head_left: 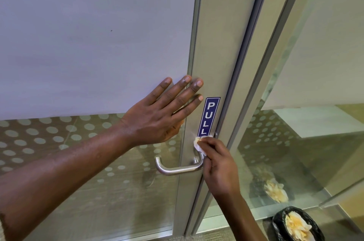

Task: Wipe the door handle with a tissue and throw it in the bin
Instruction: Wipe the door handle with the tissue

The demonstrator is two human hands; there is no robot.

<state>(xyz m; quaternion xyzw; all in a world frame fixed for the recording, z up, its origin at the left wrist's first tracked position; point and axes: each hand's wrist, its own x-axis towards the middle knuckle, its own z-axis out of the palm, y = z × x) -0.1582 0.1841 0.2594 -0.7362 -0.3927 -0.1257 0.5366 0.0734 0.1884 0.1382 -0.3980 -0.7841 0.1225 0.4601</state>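
A brushed-metal lever door handle (177,169) sticks out from the aluminium frame of a glass door. My right hand (218,164) pinches a crumpled white tissue (199,144) and holds it against the frame just above the handle's pivot, under a blue PULL sticker (209,116). My left hand (165,112) lies flat with straight, spread fingers on the frosted glass and the door frame, above and left of the handle. The bin (295,225), lined with a black bag and holding crumpled paper, stands on the floor at the lower right.
A fixed glass panel (307,102) with a metal frame stands to the right of the door; it mirrors the bin. The lower glass carries a pattern of frosted dots. Carpeted floor shows at the bottom edge.
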